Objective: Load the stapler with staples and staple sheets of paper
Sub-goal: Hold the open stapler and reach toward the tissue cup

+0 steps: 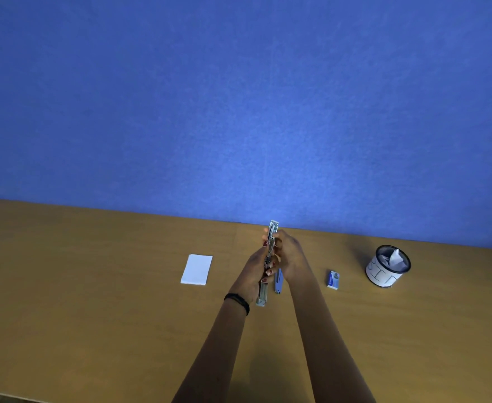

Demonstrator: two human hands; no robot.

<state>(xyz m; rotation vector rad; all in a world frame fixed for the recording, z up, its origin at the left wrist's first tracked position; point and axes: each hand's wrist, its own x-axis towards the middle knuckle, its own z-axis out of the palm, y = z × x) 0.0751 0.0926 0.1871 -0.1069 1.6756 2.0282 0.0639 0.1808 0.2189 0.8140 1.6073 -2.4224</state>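
A metal stapler (270, 242) is held up over the middle of the wooden table, swung wide open so that it forms one long strip from far end to near end (262, 298). My left hand (256, 271) grips its middle and lower part. My right hand (289, 254) closes on its upper part from the right. A blue part of the stapler (278, 282) hangs below my right hand. A small stack of white paper sheets (196, 269) lies to the left. A small blue staple box (333, 280) lies to the right. Whether staples sit in the channel is too small to tell.
A round black mesh bin (388, 266) wrapped in white paper, with crumpled paper inside, stands at the right. A blue partition wall (239, 112) rises along the table's far edge. The table's near edge (12, 397) shows at the lower left.
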